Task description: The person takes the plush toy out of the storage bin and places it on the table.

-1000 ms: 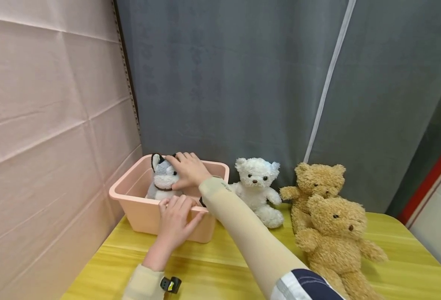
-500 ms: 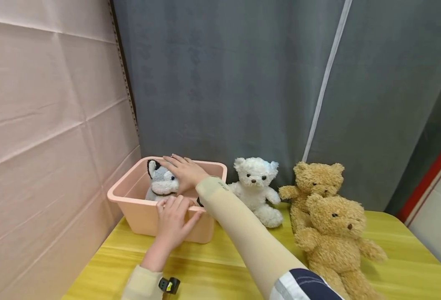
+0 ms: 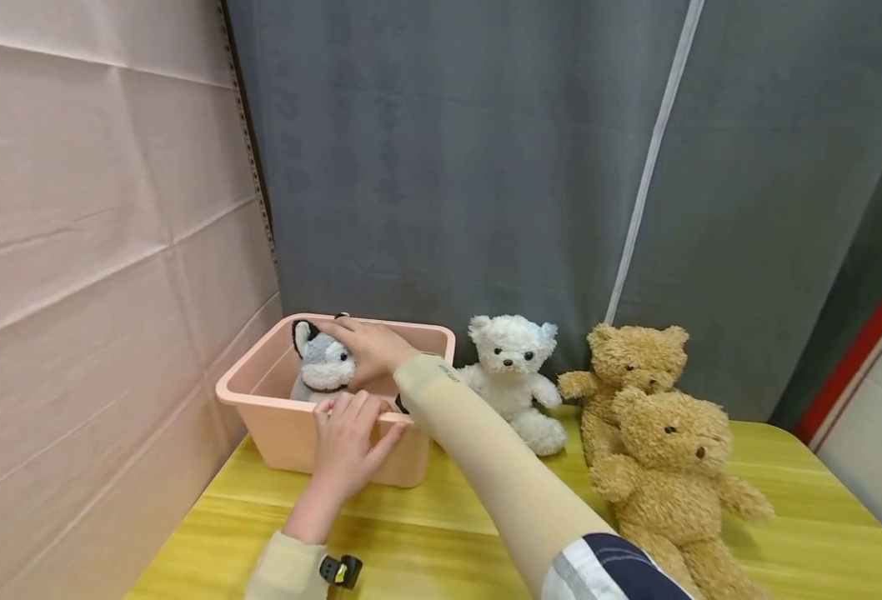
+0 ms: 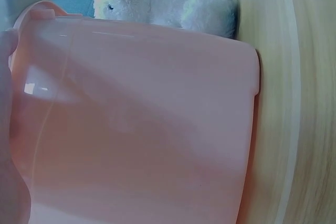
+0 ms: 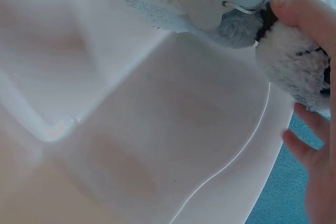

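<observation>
A grey and white plush husky (image 3: 324,363) with black-edged ears sits inside the pink plastic bin (image 3: 291,430). My right hand (image 3: 376,347) reaches over the rim and holds the husky's head from the side. In the right wrist view, the thumb lies at the dark collar, with other fingers across the head; a pale tag (image 5: 202,4) hangs from the body. My left hand (image 3: 348,438) grips the bin's front rim, fingers hooked over it and thumb along the outside. Only an edge of that hand shows in the left wrist view.
A white teddy bear (image 3: 514,375) sits just right of the bin on the yellow wood-grain table (image 3: 441,546). Further right are two tan teddy bears (image 3: 677,467), one in front of the other. A grey curtain (image 3: 448,167) stands behind, a pale wall covering (image 3: 73,275) at left.
The husky sits slightly lower in the bin. My right hand has come down with it, its fingers spreading and then drawing in round the head. The left hand stays on the rim.
</observation>
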{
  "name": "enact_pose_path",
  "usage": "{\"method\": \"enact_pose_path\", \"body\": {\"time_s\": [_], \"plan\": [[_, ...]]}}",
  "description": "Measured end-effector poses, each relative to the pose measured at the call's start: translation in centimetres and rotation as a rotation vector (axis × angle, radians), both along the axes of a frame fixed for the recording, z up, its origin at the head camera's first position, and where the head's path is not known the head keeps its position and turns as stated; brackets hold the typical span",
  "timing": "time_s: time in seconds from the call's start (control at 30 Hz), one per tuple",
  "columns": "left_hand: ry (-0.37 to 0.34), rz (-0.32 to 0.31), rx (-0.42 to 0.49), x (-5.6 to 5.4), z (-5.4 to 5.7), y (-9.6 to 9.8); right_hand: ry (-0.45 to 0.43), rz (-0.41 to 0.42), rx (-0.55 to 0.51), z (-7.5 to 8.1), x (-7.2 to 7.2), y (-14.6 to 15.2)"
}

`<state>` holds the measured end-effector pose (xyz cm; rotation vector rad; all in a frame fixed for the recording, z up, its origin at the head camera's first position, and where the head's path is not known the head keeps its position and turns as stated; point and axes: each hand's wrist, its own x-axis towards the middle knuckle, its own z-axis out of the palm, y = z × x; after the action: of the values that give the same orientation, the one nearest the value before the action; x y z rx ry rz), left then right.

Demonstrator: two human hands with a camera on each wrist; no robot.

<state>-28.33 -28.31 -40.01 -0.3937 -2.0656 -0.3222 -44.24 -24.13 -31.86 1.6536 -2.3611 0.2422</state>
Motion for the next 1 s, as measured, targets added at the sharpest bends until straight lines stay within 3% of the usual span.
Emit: {"method": "enact_pose_path", "body": {"time_s": [0.13, 0.43, 0.7, 1.0], "plan": [[-0.015, 0.009, -0.006, 0.1, -0.1, 0.2, -0.079, 0.003, -0.019, -0.2, -0.1, 0.0], [-0.076, 0.081, -0.003, 0.2, 0.3, 0.5, -0.040, -0.013, -0.027, 0.3, 0.0, 0.0], [-0.096, 0.071, 0.006, 0.1, 0.6, 0.5, -0.084, -0.028, -0.045, 1.2, -0.5, 0.8], [-0.097, 0.085, -0.008, 0.4, 0.7, 0.3, -0.073, -0.041, -0.099, 3.9, -0.4, 1.8]]}}
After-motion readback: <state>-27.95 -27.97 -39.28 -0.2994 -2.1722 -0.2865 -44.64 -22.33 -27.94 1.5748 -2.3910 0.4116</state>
